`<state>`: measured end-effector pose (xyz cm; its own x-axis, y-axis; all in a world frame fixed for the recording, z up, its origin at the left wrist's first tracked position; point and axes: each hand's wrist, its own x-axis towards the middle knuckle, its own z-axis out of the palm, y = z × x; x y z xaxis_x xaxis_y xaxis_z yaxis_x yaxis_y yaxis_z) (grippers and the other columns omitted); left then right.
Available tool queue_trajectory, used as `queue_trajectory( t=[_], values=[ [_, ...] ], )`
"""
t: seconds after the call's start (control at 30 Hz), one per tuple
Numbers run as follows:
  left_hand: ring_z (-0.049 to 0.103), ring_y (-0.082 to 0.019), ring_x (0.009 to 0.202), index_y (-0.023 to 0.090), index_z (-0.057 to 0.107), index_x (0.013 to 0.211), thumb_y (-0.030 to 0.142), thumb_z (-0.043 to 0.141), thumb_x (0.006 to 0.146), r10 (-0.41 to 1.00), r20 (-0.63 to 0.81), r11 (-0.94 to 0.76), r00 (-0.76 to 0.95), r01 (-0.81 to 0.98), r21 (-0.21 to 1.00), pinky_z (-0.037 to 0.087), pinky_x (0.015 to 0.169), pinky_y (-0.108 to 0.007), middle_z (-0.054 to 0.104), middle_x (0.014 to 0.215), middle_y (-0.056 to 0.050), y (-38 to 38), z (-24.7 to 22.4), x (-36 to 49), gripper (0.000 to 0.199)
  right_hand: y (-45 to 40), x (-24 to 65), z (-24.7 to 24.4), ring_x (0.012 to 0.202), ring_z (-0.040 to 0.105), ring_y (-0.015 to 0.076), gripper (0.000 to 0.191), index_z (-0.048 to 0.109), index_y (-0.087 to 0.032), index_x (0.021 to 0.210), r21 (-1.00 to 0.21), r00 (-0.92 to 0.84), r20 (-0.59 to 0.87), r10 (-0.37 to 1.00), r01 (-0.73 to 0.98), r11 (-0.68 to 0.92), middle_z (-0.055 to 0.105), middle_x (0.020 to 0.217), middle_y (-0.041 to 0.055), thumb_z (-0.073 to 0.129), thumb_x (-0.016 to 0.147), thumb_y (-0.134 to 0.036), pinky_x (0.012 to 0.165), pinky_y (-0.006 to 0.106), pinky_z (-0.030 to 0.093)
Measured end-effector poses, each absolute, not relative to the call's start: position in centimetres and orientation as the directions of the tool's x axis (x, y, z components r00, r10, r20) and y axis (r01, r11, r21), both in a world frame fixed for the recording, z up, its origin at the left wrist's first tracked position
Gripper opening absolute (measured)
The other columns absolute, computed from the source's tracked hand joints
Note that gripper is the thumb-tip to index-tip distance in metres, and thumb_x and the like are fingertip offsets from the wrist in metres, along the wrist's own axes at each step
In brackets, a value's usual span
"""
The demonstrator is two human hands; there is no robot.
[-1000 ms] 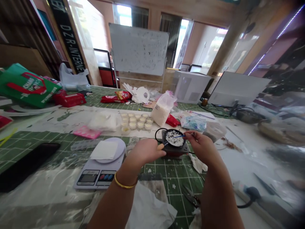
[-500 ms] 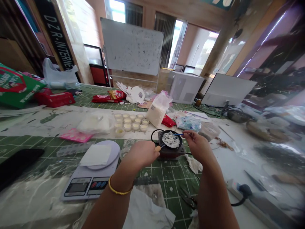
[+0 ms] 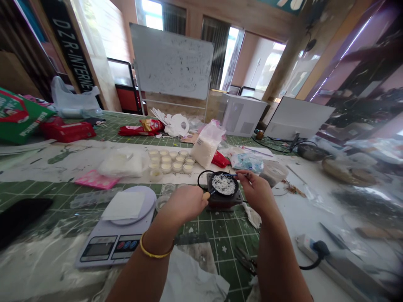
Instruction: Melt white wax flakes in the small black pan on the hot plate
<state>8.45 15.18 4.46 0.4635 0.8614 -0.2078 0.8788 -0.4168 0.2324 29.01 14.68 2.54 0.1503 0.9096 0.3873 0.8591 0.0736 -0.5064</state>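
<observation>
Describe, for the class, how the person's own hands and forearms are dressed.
Both the left hand and the right hand are ungloved. A thin, rounded, gold-coloured bangle circles the left wrist; none shows on the right. No sleeves are visible.

"DZR" and "INTERNE" are read in white capitals on the black sign point(image 3: 69, 50). Lettering on the green bag point(image 3: 36, 121), whiteboard point(image 3: 170, 63) and clear bag of white granules point(image 3: 204, 149) cannot be made out.
</observation>
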Motion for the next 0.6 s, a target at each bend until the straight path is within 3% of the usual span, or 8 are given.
queue_trajectory(
  t=[0.17, 0.33, 0.47, 0.6],
  values=[
    [0.058, -0.021, 0.063, 0.016, 0.063, 0.072, 0.038, 0.035, 0.081, 0.856, -0.226, -0.416, 0.465, 0.879, 0.233, 0.038, 0.053, -0.028, 0.064, 0.074, -0.009, 15.2, 4.5, 8.5, 0.037, 14.6, 29.4, 2.5, 0.085, 0.061, 0.02, 0.029, 0.064, -0.023, 0.096, -0.547, 0.096, 0.334, 0.938, 0.83, 0.109, 0.069, 0.087, 0.0028, 0.043, 0.083, -0.038, 0.077, 0.032, 0.041],
    [0.058, -0.021, 0.063, 0.016, 0.062, 0.071, 0.038, 0.035, 0.08, 0.855, -0.221, -0.424, 0.47, 0.877, 0.225, 0.037, 0.053, -0.027, 0.064, 0.073, -0.01, 15.2, 4.5, 8.5, 0.036, 14.1, 30.1, 3.2, 0.085, 0.06, 0.0215, 0.03, 0.063, -0.02, 0.095, -0.488, 0.208, 0.355, 0.912, 0.873, -0.009, 0.069, 0.086, 0.0058, 0.041, 0.083, -0.037, 0.077, 0.035, 0.04],
    [0.059, -0.021, 0.065, 0.015, 0.063, 0.072, 0.037, 0.035, 0.08, 0.853, -0.217, -0.432, 0.475, 0.875, 0.218, 0.036, 0.052, -0.027, 0.064, 0.075, -0.011, 15.3, 4.4, 8.5, 0.036, 14.0, 30.2, 3.3, 0.082, 0.06, 0.0205, 0.029, 0.063, -0.021, 0.093, -0.486, 0.16, 0.331, 0.93, 0.874, 0.022, 0.069, 0.084, 0.0048, 0.041, 0.083, -0.037, 0.075, 0.033, 0.039],
    [0.059, -0.021, 0.065, 0.015, 0.063, 0.074, 0.038, 0.035, 0.081, 0.852, -0.219, -0.432, 0.475, 0.876, 0.217, 0.037, 0.053, -0.027, 0.064, 0.075, -0.011, 15.3, 4.2, 8.5, 0.037, 13.9, 30.3, 3.4, 0.083, 0.06, 0.021, 0.029, 0.063, -0.021, 0.093, -0.479, 0.222, 0.371, 0.902, 0.878, -0.019, 0.069, 0.086, 0.0052, 0.041, 0.083, -0.036, 0.076, 0.034, 0.038]
  ],
)
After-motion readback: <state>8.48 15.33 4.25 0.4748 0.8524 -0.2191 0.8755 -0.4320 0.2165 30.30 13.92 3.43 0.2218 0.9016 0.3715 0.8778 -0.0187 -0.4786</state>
